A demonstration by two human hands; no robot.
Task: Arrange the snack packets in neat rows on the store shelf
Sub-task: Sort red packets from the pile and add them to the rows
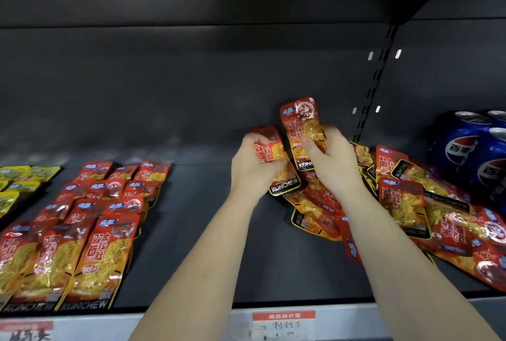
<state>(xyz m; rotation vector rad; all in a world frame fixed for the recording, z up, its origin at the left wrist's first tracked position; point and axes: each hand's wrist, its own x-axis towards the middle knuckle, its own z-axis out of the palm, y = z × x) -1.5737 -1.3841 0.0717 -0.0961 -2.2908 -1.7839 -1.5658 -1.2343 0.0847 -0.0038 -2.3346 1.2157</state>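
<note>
snack packets (405, 203) lie heaped at the shelf's (208, 245) right, tidy rows (104, 217) at its left. left hand (256, 165) grips one packet (269, 149), right hand (332, 160) another. advise squaring both, labels up, beside the rows.

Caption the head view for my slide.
The left hand and right hand grip red packets over the loose pile; neat rows line the shelf's left.

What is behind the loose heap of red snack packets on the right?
Blue Pepsi cans stand behind the red packet heap, at its right end; packets hide their bases. Elsewhere, the dark back panel.
</note>
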